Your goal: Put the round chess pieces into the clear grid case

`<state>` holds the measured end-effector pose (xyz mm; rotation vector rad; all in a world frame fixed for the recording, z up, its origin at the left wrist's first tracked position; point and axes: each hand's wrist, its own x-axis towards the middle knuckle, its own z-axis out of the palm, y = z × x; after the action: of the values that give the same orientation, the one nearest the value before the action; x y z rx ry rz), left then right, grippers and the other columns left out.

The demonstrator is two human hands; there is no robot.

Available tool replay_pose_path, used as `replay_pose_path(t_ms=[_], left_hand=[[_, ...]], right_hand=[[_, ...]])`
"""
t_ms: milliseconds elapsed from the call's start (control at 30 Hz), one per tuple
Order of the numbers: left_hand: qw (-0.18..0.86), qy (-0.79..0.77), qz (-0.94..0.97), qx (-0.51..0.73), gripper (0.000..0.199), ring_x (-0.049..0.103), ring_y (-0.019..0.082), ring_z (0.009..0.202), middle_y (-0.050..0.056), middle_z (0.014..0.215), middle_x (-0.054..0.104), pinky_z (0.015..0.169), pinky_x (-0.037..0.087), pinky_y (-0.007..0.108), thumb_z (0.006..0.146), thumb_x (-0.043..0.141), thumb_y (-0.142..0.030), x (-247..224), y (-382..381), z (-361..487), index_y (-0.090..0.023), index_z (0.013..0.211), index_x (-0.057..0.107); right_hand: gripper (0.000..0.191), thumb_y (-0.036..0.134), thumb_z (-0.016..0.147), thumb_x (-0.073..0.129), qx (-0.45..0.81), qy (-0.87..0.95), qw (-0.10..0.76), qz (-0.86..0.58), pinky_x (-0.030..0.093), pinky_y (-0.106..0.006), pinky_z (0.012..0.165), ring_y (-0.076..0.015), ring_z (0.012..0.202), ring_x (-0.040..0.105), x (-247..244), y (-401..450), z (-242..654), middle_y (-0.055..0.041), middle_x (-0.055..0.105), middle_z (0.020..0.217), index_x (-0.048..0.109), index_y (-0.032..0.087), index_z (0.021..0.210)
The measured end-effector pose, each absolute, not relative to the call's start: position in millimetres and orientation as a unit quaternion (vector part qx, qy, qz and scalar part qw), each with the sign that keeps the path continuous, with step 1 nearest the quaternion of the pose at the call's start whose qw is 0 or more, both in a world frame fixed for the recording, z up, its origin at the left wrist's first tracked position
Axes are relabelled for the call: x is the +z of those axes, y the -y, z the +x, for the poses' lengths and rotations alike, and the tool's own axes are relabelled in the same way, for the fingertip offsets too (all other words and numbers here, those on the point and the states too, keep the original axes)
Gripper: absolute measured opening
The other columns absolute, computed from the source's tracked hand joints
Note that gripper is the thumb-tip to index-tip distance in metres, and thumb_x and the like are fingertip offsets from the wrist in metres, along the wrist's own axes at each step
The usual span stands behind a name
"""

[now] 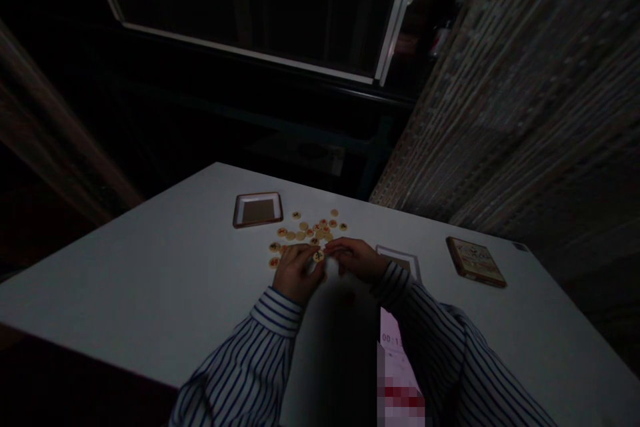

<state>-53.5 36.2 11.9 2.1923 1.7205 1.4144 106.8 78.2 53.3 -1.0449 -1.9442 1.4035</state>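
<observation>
Several round tan game pieces [309, 230] with red or black marks lie scattered on the white table [150, 280]. My left hand [296, 272] rests at the near edge of the pile, and its fingertips hold one piece [319, 256]. Close beside it on the right, my right hand [358, 259] has its fingers curled at the same spot; whether it grips anything is hidden. Both arms wear striped sleeves.
A brown-rimmed tray [257, 209] lies beyond the pile on the left. Another tray [403, 260] sits partly hidden behind my right wrist. A brown box lid [475, 261] lies to the right. A phone screen [395, 360] glows near me. The room is dark.
</observation>
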Motion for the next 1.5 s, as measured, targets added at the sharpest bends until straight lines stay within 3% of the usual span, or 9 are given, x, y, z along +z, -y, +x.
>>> replay_pose_path(t_ms=[200, 633, 867, 1033, 1300, 1500], left_hand=[[0.037, -0.535, 0.703, 0.467, 0.025, 0.058, 0.018, 0.086, 0.007, 0.090, 0.065, 0.084, 0.043, 0.034, 0.073, 0.052, -0.028, 17, -34, -53, -0.017, 0.094, 0.060], [0.158, -0.545, 0.633, 0.526, 0.032, 0.059, 0.015, 0.079, 0.005, 0.089, 0.063, 0.073, 0.049, 0.028, 0.071, 0.055, -0.033, 22, -28, -31, -0.018, 0.100, 0.058], [0.218, -0.528, 0.622, 0.535, 0.034, 0.059, 0.015, 0.081, 0.006, 0.093, 0.062, 0.075, 0.048, 0.028, 0.069, 0.057, -0.032, 26, -25, -20, -0.017, 0.100, 0.059], [0.292, -0.531, 0.587, 0.537, 0.036, 0.060, 0.016, 0.079, 0.007, 0.088, 0.064, 0.070, 0.050, 0.027, 0.066, 0.060, -0.033, 30, -22, -9, -0.016, 0.098, 0.060], [0.408, -0.508, 0.534, 0.539, 0.036, 0.062, 0.016, 0.077, 0.005, 0.085, 0.067, 0.074, 0.050, 0.030, 0.063, 0.062, -0.029, 36, -21, 8, -0.015, 0.096, 0.059], [0.425, -0.510, 0.524, 0.534, 0.032, 0.063, 0.016, 0.076, 0.004, 0.082, 0.068, 0.071, 0.051, 0.028, 0.064, 0.062, -0.028, 38, -20, 21, -0.015, 0.093, 0.061]], right_hand=[[0.024, 0.019, 0.074, 0.044, 0.514, 0.704, 0.287, -0.397, 0.044, -0.020, 0.047, -0.0038, 0.047, 0.051, 56, -71, 116, -0.0065, 0.062, 0.095, 0.053, 0.014, 0.096], [0.024, 0.023, 0.072, 0.048, 0.517, 0.672, 0.335, -0.412, 0.045, -0.023, 0.052, -0.0051, 0.049, 0.052, 71, -59, 146, -0.0062, 0.063, 0.092, 0.054, 0.015, 0.094], [0.026, 0.025, 0.071, 0.051, 0.526, 0.659, 0.343, -0.414, 0.045, -0.022, 0.052, -0.0049, 0.051, 0.052, 77, -56, 158, -0.0079, 0.062, 0.093, 0.054, 0.014, 0.093], [0.026, 0.028, 0.071, 0.052, 0.520, 0.650, 0.355, -0.424, 0.044, -0.021, 0.050, -0.0051, 0.051, 0.052, 77, -54, 165, -0.0084, 0.063, 0.092, 0.054, 0.014, 0.093], [0.028, 0.029, 0.073, 0.052, 0.516, 0.649, 0.361, -0.427, 0.045, -0.023, 0.054, -0.0070, 0.055, 0.054, 74, -54, 184, -0.0077, 0.062, 0.092, 0.055, 0.015, 0.096], [0.029, 0.030, 0.073, 0.050, 0.499, 0.658, 0.364, -0.430, 0.046, -0.024, 0.055, -0.0076, 0.056, 0.054, 76, -51, 191, -0.0067, 0.063, 0.089, 0.054, 0.014, 0.097]])
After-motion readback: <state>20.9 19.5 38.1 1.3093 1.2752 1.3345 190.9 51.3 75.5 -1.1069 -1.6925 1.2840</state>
